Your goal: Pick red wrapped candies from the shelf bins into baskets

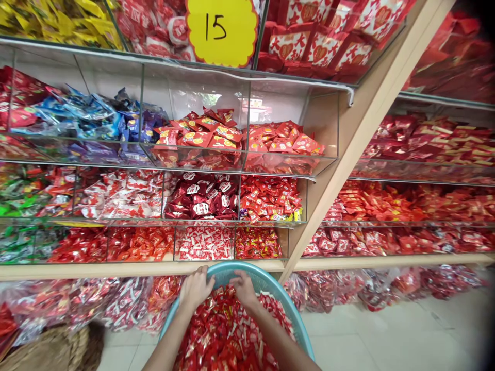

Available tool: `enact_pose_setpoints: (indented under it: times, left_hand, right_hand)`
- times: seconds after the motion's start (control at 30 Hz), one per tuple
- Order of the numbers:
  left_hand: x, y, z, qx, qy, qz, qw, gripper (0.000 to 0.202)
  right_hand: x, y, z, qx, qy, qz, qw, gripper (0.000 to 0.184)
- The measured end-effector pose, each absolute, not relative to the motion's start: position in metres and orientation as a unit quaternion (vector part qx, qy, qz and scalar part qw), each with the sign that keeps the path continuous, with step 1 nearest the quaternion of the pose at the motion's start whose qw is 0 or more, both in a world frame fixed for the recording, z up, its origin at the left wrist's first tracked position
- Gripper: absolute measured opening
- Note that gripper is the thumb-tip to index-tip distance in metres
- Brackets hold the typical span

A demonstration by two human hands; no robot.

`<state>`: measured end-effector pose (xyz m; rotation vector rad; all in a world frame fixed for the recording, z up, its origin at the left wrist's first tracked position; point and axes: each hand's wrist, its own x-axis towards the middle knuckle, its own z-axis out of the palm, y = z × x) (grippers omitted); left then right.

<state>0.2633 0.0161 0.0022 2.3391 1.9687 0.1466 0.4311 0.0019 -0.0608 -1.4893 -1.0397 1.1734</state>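
A round teal plastic basket (305, 344) full of small wrapped candies (216, 335) is directly below me, its far rim close to the bottom ledge of the shelves. My left hand (196, 289) lies over the far left part of the rim, thumb on the inner side and fingers over the edge; the fingertips are partly hidden. Over the candies, just inside the far rim, is my right hand (243, 288), its fingers loosely bent and apart with nothing visible in them. The candy wrappers are mostly red, with white and pink ones toward the right.
Wooden shelves (367, 113) with clear bins of wrapped candy rise in front. A yellow price sign (222, 31) reading 15 hangs up top. Bagged candy (127, 304) lies on the floor below the ledge. A brown woven item (50, 348) sits at lower left. Pale floor tiles (348, 330) extend right.
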Motion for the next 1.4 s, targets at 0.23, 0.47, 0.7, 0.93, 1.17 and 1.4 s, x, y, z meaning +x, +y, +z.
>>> enact_pose_setpoints:
  times: [0.23,0.47,0.7,0.93,1.17,1.4]
  left_hand:
    - [0.262,0.017,0.001,0.761,0.646,0.038,0.043,0.045]
    - [0.262,0.018,-0.001,0.768,0.637,0.044,0.035,0.045]
    - [0.262,0.018,0.001,0.767,0.64,0.037,0.045,0.047]
    - [0.26,0.018,-0.003,0.77,0.635,0.05,0.034,0.047]
    - [0.259,0.019,-0.007,0.766,0.64,0.052,0.032,0.049]
    - [0.259,0.019,-0.004,0.769,0.636,0.059,0.031,0.046]
  right_hand:
    - [0.416,0.001,-0.054,-0.581,-0.459,0.442,0.505,0.025]
    - [0.426,-0.011,-0.016,-0.525,-0.552,0.368,0.533,0.02]
    - [0.488,0.016,0.036,-0.605,-0.611,0.177,0.479,0.025]
    - [0.536,0.054,0.05,-0.827,-0.535,0.094,0.144,0.05]
    - [0.531,0.067,0.04,-0.856,-0.485,0.157,0.089,0.064]
    - [0.534,0.07,0.033,-0.853,-0.495,0.144,0.075,0.065]
